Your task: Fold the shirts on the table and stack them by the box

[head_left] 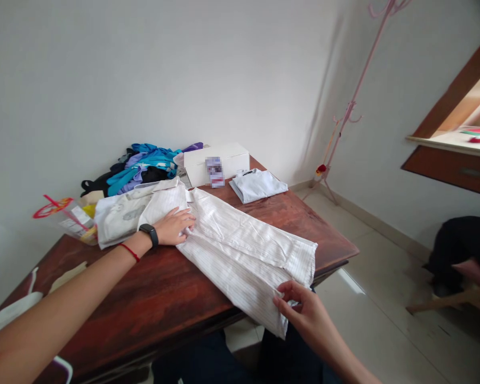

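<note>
A white, finely striped shirt (240, 240) lies lengthwise across the wooden table, and its near end hangs past the front edge. My left hand (175, 226), wearing a black wristband and a red cord, rests on the shirt near its collar end with the fingers stretched over the cloth. At the hanging end, thumb and fingers of my right hand (302, 306) pinch the edge of the shirt. Left of the shirt lies a pale folded garment (122, 217) with a grey print, partly covered by the shirt's upper end.
A blue, purple and black clothes pile (144, 165) sits against the wall beside a white box (232, 157). A folded light-blue garment (259, 185) lies on the table (332, 234). A clear cup (78, 221) stands left. Beyond are a pink coat rack (350, 109) and dark chair (464, 256).
</note>
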Available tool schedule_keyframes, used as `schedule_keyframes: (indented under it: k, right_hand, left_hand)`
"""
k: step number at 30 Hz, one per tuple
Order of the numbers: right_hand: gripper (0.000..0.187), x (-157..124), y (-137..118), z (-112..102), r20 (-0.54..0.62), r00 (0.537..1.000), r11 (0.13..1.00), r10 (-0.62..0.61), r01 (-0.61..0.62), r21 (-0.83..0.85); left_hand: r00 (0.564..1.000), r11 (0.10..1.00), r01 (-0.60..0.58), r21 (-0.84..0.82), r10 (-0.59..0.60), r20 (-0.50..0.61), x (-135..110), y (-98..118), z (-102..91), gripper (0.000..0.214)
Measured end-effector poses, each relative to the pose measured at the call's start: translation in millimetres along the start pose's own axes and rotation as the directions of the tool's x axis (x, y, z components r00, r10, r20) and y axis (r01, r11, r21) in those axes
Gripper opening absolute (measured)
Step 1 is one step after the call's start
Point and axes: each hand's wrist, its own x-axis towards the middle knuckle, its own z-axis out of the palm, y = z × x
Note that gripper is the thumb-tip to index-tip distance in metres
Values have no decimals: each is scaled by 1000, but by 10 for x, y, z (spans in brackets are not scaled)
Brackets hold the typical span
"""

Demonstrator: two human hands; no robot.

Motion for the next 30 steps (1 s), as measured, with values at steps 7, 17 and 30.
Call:
schedule_keyframes:
  k: [7,17,30]
  right_hand:
    - [30,-76,-120,0,-12,993,968,-120,115,-221]
    - [23,36,-188,-77,-143,979,978,-145,120,-168]
    - [27,45,-222,-156,-137,978,926,-155,95,-364]
  left_hand:
    - [997,998,-57,-23,56,-46,-72,-84,-42,15]
    - [995,975,18,-222,-40,-94,113,-246,-237,37]
    - [985,921,-41,-388,-28,-170,360,-147,-285,41]
